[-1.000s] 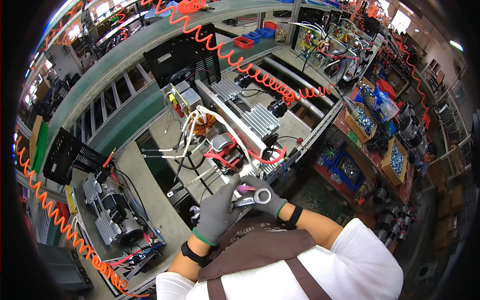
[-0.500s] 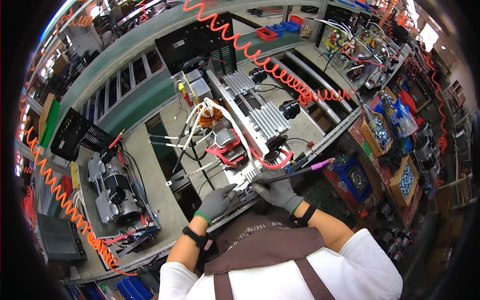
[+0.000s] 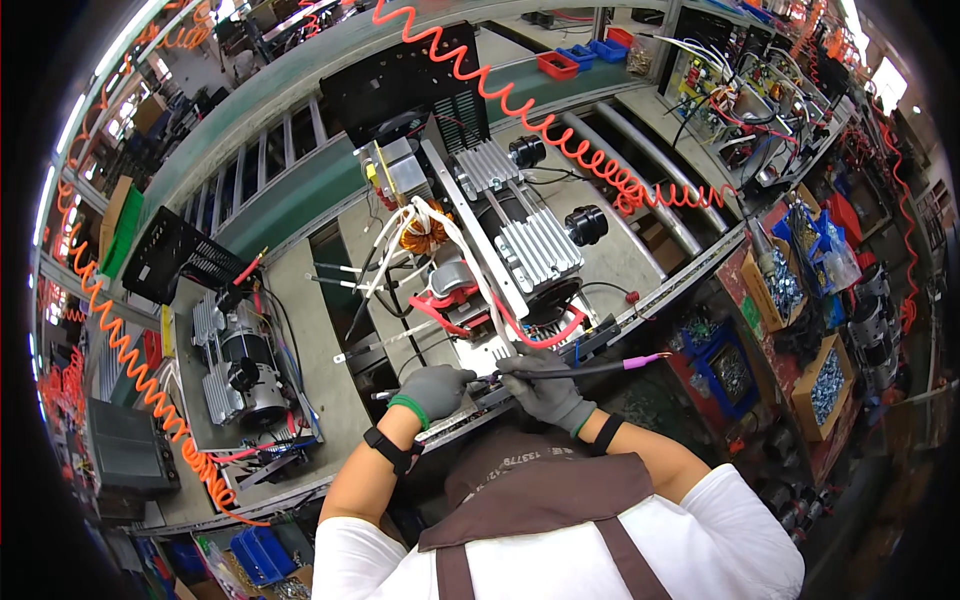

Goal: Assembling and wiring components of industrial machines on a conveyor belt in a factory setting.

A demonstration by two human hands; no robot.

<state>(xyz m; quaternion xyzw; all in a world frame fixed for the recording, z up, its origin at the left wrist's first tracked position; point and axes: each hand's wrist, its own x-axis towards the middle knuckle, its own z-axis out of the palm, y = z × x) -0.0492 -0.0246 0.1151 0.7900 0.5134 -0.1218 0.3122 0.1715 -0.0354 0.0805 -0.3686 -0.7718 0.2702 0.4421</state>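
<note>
Item: black cable, one, with one purple sleeve at its right end. Location: along the near edge of the central compressor unit, the sleeve reaching out to that unit's right.

Hands, two, grey-gloved. Right hand: fingers bent around the black cable, in grasp. Left hand: fingers curled, close beside the right; whether they grip anything cannot be told. One metal tool end, kind unclear, projects to its left.

Step in hand, by judgement: handling the cable at the unit's near edge. A next move there calls for a steady right-hand hold, with the left guiding alongside.

On the central unit: finned cylinder heads, two; black air filters, two; copper-wound coil, one; red and white leads, uncounted. Beneath it: one grey surface.

Left of the unit: second compressor unit, one. Beyond it: small bins, four, two red and two blue. Right of it: cardboard boxes of fasteners, two at least.
</note>
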